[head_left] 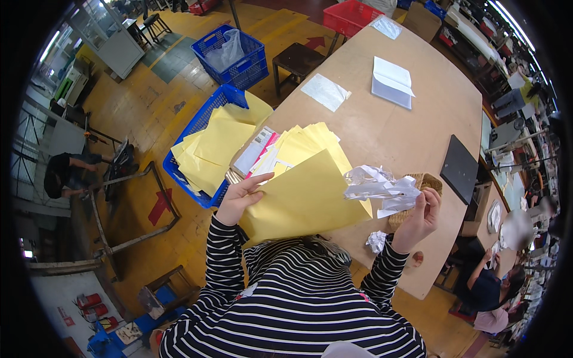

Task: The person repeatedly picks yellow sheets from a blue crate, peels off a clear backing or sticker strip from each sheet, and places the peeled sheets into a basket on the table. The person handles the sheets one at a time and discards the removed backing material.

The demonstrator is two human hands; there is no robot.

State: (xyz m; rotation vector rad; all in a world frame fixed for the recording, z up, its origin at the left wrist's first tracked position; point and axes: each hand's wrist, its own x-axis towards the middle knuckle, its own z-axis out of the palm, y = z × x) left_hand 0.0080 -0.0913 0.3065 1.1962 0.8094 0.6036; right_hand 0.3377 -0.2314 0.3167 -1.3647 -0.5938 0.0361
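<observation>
My left hand (242, 197) grips the left edge of a large flat piece of yellow paper (298, 200); whether it is an envelope or a sheet I cannot tell. Thumb and fingers of my right hand (419, 221) are closed on a loose bunch of white paper strips (385, 190). The strips hang over the right end of the yellow paper and partly cover a woven basket (425, 180). Just beyond the yellow paper lies a fanned pile of yellow paper pieces (310, 143), beside a white-and-pink printed packet (255, 152).
A blue crate (191, 128) full of yellow paper stands at the table's left, with another blue crate (248, 68) behind. On the table (358, 128) lie a folded white booklet (391, 83), a black flat panel (459, 170) and a crumpled paper ball (376, 241). People work at right.
</observation>
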